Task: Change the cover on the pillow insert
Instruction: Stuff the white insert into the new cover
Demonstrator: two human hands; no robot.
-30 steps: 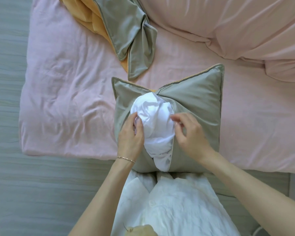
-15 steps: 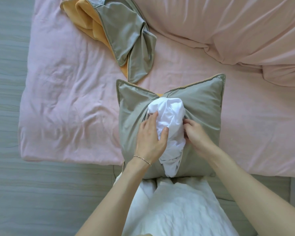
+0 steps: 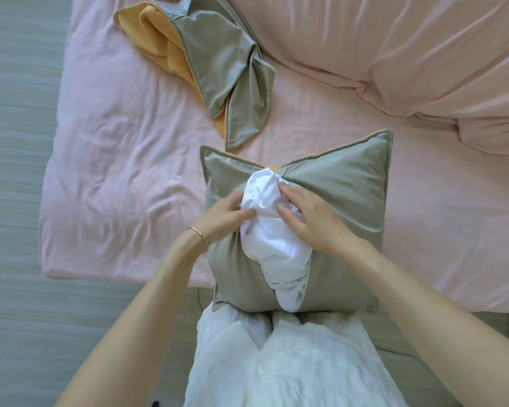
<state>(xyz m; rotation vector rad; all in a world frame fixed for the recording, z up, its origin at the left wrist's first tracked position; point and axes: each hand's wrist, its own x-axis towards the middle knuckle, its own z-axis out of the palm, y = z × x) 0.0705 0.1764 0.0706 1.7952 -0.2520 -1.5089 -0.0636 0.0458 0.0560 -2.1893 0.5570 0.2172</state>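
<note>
A sage-green pillow cover lies on the pink bed at its near edge, with the white pillow insert bulging out through a long opening down its middle. My left hand, bracelet at the wrist, pinches the insert's left side near the top of the opening. My right hand presses on the insert from the right, fingers spread over the white fabric. A second cover, green outside and orange inside, lies crumpled farther back on the bed.
The pink bedsheet covers the mattress, whose left and near edges drop to a grey-green floor. A bunched pink duvet fills the back right. My white clothing is at the bottom.
My left hand has shifted left from on top of the insert to its left side. My right hand has moved up onto the insert. The bulge is lower and more tucked at the top.
</note>
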